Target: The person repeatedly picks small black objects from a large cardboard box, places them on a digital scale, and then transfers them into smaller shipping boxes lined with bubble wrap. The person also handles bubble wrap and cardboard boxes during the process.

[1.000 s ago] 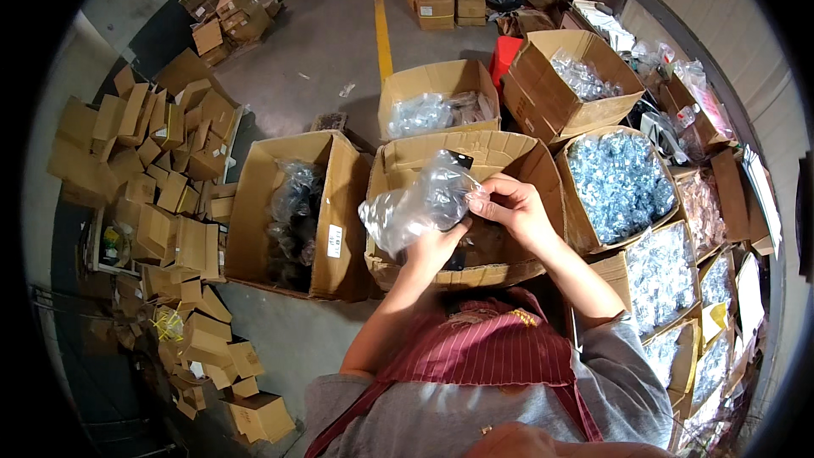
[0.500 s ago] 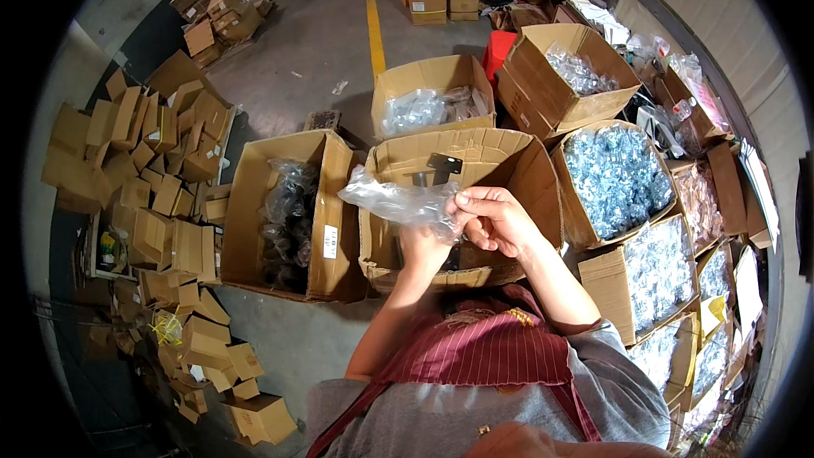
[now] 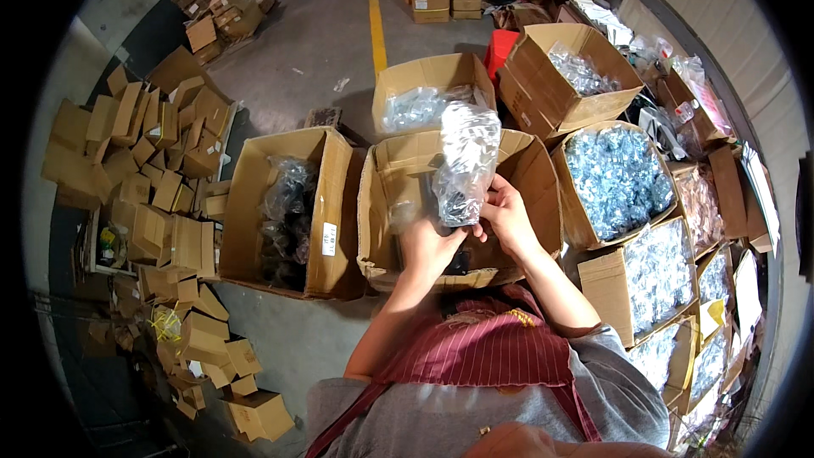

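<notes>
Over the middle cardboard box (image 3: 373, 237), a clear plastic bag (image 3: 469, 140) stands upright between my hands, its upper part puffed out. A dark piece (image 3: 458, 209) shows through the bag's lower end; its exact kind is hard to make out. My left hand (image 3: 426, 248) is closed around the bottom of the bag and the dark piece, with the thumb on the near side. Fingers of my right hand (image 3: 510, 216) pinch the bag's right side low down. The hands and bag hide much of the box's inside, where more dark pieces partly show.
On the left stands a box (image 3: 346, 229) of bagged dark parts. Behind is a box (image 3: 392, 85) of clear-bagged items. Boxes of bluish bagged pieces (image 3: 615, 178) crowd the right, beside another open box (image 3: 534, 97). Small empty cartons (image 3: 174, 242) are heaped far left.
The bag lay flat and limp toward the left; now it stands upright and puffed, with a dark piece in its lower end. The flat black plate seen earlier above the bag no longer shows there.
</notes>
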Motion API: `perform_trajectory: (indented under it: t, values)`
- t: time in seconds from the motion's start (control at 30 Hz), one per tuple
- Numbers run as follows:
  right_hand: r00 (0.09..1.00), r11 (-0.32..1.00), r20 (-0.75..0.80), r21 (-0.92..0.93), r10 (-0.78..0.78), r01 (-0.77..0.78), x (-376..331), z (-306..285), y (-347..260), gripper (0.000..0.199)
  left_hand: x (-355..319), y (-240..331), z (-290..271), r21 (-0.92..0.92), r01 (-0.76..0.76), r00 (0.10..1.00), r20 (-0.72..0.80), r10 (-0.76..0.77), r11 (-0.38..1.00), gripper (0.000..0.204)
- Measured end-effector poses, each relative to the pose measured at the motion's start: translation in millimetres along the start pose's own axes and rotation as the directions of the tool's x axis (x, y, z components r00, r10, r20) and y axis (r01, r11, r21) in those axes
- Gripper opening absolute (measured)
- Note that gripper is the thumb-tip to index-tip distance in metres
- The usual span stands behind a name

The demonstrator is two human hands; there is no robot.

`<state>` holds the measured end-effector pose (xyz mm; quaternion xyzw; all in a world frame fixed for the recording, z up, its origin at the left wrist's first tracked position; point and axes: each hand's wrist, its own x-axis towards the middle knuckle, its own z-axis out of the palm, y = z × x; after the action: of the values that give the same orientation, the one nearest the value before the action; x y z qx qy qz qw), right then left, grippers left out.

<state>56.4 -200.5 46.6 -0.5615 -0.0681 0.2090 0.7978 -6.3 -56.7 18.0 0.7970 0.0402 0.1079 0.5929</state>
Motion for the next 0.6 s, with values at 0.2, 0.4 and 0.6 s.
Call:
perform_trajectory:
  t: [0.2, 0.4, 0.6]
  values:
    - [0.938, 0.596, 0.043, -0.762, -0.343, 0.253, -10, 0, -19, 0.031, 9, 4, 0, -0.129, 0.098, 0.986, 0.147, -0.079, 0.987, 0.035]
    - [0.873, 0.644, 0.356, -0.589, -0.334, 0.487, -18, -9, -54, 0.032, 8, 27, 6, -0.369, 0.045, 0.986, 0.164, 0.017, 0.928, 0.036]
    - [0.977, 0.891, 0.008, -0.408, -0.213, 0.198, -36, -34, -29, 0.026, -6, 53, -5, -0.325, 0.467, 0.831, 0.479, -0.282, 0.822, 0.039]
